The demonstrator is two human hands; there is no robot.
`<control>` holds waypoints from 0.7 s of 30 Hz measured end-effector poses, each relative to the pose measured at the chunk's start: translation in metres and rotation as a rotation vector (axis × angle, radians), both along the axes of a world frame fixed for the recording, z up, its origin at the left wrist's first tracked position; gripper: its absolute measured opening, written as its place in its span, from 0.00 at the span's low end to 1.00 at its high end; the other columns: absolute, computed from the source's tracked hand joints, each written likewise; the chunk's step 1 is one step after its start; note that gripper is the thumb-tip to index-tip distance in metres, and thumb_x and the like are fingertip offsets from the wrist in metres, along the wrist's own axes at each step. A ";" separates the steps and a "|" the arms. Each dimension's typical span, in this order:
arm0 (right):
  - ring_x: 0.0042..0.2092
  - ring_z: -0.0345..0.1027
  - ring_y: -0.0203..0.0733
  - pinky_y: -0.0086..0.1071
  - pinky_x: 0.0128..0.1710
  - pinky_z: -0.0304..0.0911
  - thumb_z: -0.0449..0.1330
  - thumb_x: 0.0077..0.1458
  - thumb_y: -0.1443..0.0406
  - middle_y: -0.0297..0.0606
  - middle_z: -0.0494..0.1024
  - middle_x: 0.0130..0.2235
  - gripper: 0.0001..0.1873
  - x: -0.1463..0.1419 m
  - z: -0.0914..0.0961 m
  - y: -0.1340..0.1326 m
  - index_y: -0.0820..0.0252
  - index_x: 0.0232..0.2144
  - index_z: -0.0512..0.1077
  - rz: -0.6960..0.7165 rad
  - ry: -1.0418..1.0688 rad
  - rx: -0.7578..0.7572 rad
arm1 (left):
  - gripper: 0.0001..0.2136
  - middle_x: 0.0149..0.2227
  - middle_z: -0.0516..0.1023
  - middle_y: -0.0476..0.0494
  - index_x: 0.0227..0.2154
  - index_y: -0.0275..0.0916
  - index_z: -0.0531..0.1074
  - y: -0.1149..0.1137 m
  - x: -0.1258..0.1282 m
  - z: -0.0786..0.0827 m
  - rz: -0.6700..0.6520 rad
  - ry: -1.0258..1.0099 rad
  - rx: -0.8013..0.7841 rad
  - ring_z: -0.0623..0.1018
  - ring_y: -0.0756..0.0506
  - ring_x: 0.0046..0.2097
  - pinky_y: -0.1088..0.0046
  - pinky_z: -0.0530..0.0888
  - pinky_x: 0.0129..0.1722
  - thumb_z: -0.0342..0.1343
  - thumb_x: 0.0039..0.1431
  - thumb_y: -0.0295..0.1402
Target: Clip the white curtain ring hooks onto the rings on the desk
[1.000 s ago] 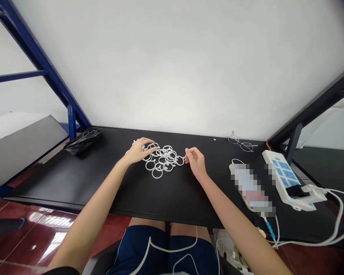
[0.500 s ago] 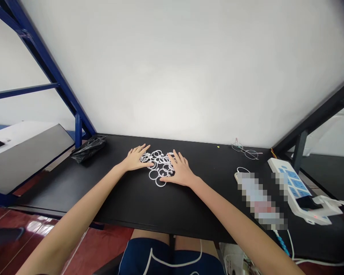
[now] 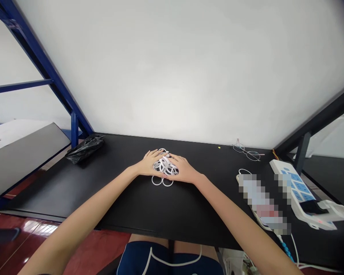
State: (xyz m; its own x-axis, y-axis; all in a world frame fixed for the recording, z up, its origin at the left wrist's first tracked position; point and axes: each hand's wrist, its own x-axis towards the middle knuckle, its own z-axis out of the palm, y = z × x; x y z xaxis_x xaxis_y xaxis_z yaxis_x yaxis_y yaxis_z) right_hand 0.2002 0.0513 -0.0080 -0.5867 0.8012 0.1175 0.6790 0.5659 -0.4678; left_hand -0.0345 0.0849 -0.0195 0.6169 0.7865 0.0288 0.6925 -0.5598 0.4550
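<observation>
A heap of several white plastic rings (image 3: 164, 168) lies on the black table (image 3: 149, 206), bunched tightly between my two hands. My left hand (image 3: 148, 165) cups the heap from the left with its fingers curled around it. My right hand (image 3: 183, 171) presses in from the right, fingers over the rings. Two rings poke out at the near side of the heap, below my hands. The fingertips of both hands almost meet at the far side of the pile.
A crumpled black plastic bag (image 3: 86, 148) lies at the table's back left. Eyeglasses (image 3: 248, 152) rest at the back right. A white power strip (image 3: 299, 193) with plugs and cables, and a blurred flat object (image 3: 260, 202), occupy the right side. Blue metal frame (image 3: 46, 72) stands left.
My hands moved from lying flat and apart on the spread rings to closing together, gathering the rings into one tight pile between them.
</observation>
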 end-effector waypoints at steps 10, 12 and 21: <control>0.53 0.67 0.52 0.46 0.55 0.62 0.63 0.45 0.67 0.44 0.73 0.54 0.27 0.043 0.001 -0.016 0.58 0.51 0.71 -0.120 0.239 0.004 | 0.35 0.61 0.65 0.33 0.61 0.41 0.63 -0.018 0.063 -0.006 -0.067 -0.312 0.035 0.62 0.32 0.63 0.52 0.61 0.63 0.63 0.50 0.43; 0.51 0.69 0.52 0.46 0.54 0.63 0.63 0.44 0.69 0.43 0.74 0.52 0.26 0.047 -0.001 -0.017 0.58 0.49 0.72 -0.133 0.284 0.023 | 0.34 0.59 0.67 0.34 0.60 0.40 0.63 -0.022 0.070 -0.005 -0.045 -0.329 0.039 0.63 0.33 0.61 0.52 0.63 0.61 0.63 0.49 0.40; 0.47 0.72 0.48 0.43 0.50 0.66 0.62 0.48 0.70 0.41 0.78 0.45 0.14 0.053 -0.011 -0.019 0.57 0.40 0.74 -0.174 0.406 0.098 | 0.28 0.51 0.73 0.38 0.55 0.39 0.67 -0.034 0.066 -0.004 0.049 -0.355 0.072 0.69 0.36 0.54 0.57 0.68 0.56 0.62 0.53 0.44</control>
